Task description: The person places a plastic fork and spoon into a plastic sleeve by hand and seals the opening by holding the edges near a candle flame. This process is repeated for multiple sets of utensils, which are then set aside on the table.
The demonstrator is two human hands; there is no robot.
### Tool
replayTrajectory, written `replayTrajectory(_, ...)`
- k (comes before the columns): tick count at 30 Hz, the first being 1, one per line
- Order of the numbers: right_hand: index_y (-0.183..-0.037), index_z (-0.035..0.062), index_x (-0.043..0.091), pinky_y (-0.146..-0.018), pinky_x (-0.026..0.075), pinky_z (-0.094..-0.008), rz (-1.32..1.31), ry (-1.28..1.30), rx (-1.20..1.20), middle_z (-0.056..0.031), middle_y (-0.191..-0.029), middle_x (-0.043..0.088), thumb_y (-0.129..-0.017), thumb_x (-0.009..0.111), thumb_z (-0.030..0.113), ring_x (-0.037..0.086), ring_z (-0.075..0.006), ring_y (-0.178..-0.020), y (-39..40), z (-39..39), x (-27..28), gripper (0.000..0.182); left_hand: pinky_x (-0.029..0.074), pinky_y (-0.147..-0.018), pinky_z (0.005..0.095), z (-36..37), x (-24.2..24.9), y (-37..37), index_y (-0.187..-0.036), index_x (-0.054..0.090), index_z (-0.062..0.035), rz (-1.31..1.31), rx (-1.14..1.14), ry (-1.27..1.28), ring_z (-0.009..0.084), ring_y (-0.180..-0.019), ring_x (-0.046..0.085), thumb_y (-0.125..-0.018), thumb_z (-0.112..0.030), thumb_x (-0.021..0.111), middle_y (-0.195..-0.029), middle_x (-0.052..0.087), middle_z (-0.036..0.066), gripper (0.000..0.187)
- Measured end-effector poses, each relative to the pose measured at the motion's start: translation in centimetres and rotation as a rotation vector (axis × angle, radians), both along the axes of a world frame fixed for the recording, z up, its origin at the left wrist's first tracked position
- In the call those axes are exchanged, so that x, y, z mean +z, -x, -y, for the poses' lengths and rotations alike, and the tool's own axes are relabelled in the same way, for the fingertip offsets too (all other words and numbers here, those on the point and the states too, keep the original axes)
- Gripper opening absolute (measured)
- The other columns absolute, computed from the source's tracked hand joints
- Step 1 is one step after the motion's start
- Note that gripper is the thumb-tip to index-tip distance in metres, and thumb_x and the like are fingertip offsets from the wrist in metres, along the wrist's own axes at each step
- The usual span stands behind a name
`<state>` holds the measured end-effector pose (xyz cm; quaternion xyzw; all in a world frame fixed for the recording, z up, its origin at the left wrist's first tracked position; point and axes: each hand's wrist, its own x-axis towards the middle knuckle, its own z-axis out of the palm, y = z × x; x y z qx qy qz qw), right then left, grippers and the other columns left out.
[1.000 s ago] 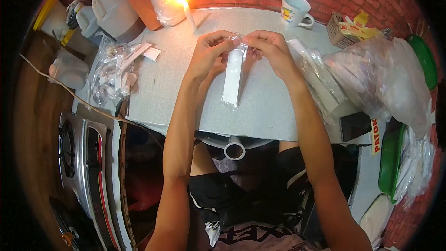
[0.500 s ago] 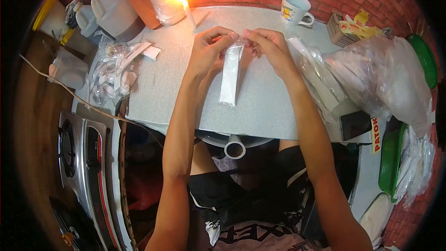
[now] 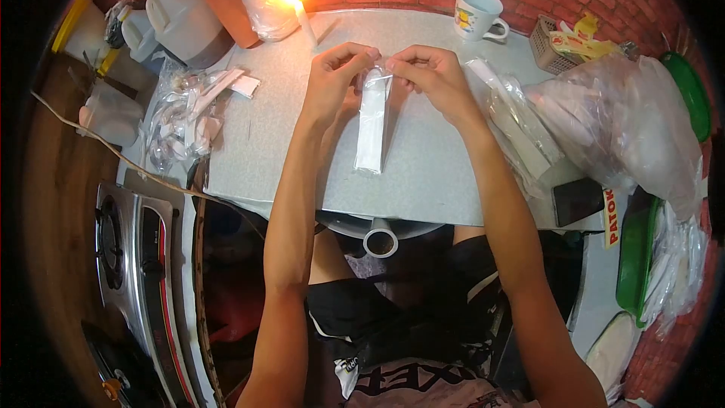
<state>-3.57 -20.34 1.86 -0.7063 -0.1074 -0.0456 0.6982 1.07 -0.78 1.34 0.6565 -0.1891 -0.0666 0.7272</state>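
Observation:
Both hands pinch the top end of a narrow clear plastic sleeve with a white folded strip, napkin-like, inside it. My left hand has thumb and fingers closed on the sleeve's upper left corner. On the upper right corner, my right hand is closed the same way. The sleeve's lower end points toward me over the grey-white table. Just beyond my left hand stands a lit white candle, its flame flaring in the camera.
Wrapped white pieces lie heaped at left, near plastic jugs. A mug and small basket stand at the back. Plastic bags and a dark phone are at right. A gas stove sits lower left.
My right hand has shifted slightly left along the sleeve's top, and the white strip's upper end shows a little differently. Both hands still pinch the sleeve.

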Motion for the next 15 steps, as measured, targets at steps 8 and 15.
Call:
replayTrajectory(8,-0.101,0.0001,0.076,-0.066,0.047,-0.0222,0.007,0.032,-0.04,-0.0024,-0.085,0.07,-0.09,0.076,0.018,0.058,-0.0066,-0.073,-0.21,0.2,-0.16,0.021,0.038,-0.058,0.0233,0.06,-0.19,-0.02,-0.096,0.073,-0.0033,0.096,0.0,-0.031,0.0051,-0.065,0.048,-0.1,-0.025,0.068,-0.077,0.062,-0.003,0.023)
replayTrajectory(15,-0.101,0.0003,0.076,-0.065,0.047,-0.0218,-0.038,-0.039,0.035,-0.0013,-0.083,0.07,-0.092,0.074,0.019,0.058,-0.0055,-0.071,-0.23,0.43,-0.09,0.02,0.04,-0.059,0.0229,0.25,-0.57,-0.25,-0.098,0.072,-0.0014,0.121,-0.009,-0.008,0.0051,-0.066,0.05,-0.099,-0.021,0.07,-0.077,0.063,-0.003,0.019)
